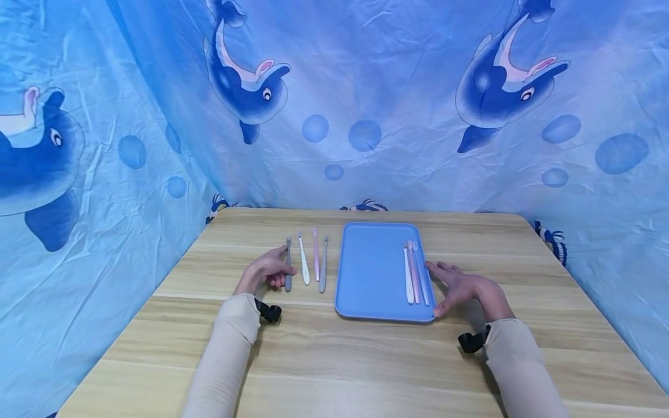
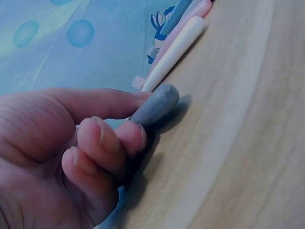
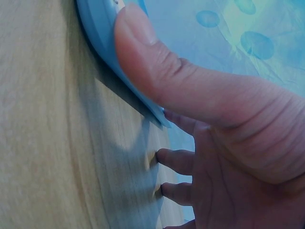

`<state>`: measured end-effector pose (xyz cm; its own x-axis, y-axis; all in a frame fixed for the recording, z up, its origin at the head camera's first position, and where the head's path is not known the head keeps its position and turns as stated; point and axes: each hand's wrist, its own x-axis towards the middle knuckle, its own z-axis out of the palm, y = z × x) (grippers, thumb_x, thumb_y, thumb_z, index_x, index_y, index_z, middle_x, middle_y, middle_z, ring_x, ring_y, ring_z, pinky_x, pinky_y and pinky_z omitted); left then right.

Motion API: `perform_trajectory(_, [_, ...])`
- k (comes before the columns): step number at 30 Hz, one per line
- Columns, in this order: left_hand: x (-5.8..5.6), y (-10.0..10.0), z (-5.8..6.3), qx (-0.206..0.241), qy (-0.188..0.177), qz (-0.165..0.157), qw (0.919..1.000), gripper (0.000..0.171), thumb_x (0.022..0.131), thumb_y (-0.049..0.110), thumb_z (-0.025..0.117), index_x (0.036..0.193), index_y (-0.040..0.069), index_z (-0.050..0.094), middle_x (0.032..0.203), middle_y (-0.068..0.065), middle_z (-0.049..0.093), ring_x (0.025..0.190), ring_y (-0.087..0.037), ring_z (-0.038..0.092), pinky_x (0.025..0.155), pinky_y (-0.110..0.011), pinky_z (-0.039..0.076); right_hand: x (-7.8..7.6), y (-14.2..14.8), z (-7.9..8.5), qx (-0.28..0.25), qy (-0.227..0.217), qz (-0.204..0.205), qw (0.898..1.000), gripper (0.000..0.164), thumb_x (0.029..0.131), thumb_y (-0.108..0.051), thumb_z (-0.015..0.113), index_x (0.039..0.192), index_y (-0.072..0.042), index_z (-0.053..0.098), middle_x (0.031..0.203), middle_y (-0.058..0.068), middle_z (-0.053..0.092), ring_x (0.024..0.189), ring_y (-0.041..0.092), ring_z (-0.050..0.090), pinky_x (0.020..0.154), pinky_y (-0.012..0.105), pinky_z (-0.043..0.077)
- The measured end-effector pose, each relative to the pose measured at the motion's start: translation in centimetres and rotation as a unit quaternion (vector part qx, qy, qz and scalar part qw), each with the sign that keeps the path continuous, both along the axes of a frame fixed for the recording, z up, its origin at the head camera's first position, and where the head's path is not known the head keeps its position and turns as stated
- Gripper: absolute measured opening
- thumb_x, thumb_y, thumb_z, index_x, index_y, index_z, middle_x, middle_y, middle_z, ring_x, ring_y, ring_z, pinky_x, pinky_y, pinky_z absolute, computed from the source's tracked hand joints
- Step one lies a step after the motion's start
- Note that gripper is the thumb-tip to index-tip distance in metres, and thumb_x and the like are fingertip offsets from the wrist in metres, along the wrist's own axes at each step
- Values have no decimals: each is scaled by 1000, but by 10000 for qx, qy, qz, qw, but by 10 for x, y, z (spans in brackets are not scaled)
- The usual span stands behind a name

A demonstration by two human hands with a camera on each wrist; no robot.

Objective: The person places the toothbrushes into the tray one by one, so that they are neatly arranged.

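Clearly, the left hand is pinching a grey brush, leftmost of four, while the right hand is resting wide at the tray.
Whether that brush is touching the counter or hanging just above, I cannot tell; its butt is poking past the fingertips, so too light a pinch could be letting the handle roll loose. Just right of it a white brush is lying, then a pink brush and another grey brush, so a rightward sweep could be knocking them askew. The right thumb is touching the tray's near right corner; pressing harder could be tipping it, sending the three brushes inside sliding.
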<state>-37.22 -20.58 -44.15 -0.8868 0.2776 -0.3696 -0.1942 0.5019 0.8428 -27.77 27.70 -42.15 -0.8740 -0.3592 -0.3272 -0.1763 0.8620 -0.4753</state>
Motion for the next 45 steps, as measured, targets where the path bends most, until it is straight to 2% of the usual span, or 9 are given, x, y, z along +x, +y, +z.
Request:
perform_trajectory(10, [-3, -3, -4, 480, -72, -20, 9988, 99, 95, 7, 63, 161, 10, -10, 50, 2, 59, 38, -5, 52, 37, -19, 42, 1, 1, -1, 25, 70, -1, 10000, 133, 65, -56, 89, 161, -8, 10, 162, 36, 5, 146, 64, 1, 109, 84, 15])
perform_trajectory(16, [-3, -5, -3, 899, -161, 136, 9957, 98, 94, 4, 64, 162, 16, -6, 50, 2, 60, 37, -4, 51, 36, -18, 42, 0, 3, -4, -1, 82, -16, 10000, 133, 65, -55, 89, 161, -8, 11, 163, 35, 5, 146, 64, 0, 109, 84, 14])
perform_trajectory(22, [-3, -6, 3, 1035, -71, 91, 9946, 91, 98, 5, 57, 163, 21, -5, 52, 3, 59, 38, -3, 50, 37, -17, 42, 1, 2, -4, 0, 109, 4, 9999, 133, 64, -56, 89, 161, -8, 11, 163, 35, 6, 146, 64, 1, 109, 84, 15])
perform_trajectory(30, [-4, -5, 11, 797, 189, 37, 9966, 89, 99, 10, 57, 163, 20, -4, 49, 7, 56, 37, -3, 47, 36, -17, 40, 2, 2, -5, 5, 159, 23, 9999, 134, 64, -57, 89, 161, -8, 12, 162, 35, 7, 146, 63, 3, 109, 83, 17])
perform_trajectory(38, [0, 1, 23, 1082, 203, 154, 9938, 90, 99, 8, 58, 163, 24, -3, 49, 4, 56, 36, -5, 46, 36, -18, 40, 2, 2, -4, 26, 161, 25, 9999, 133, 64, -58, 89, 161, -8, 12, 162, 35, 8, 146, 63, 4, 109, 83, 17])
perform_trajectory(45, [3, 6, 32, 1350, 232, 24, 9906, 90, 98, 7, 58, 163, 25, -3, 46, 6, 55, 35, -4, 47, 35, -18, 40, 2, 2, -4, 32, 181, 65, 9998, 133, 64, -57, 89, 161, -7, 12, 162, 36, 8, 146, 64, 4, 109, 83, 17])
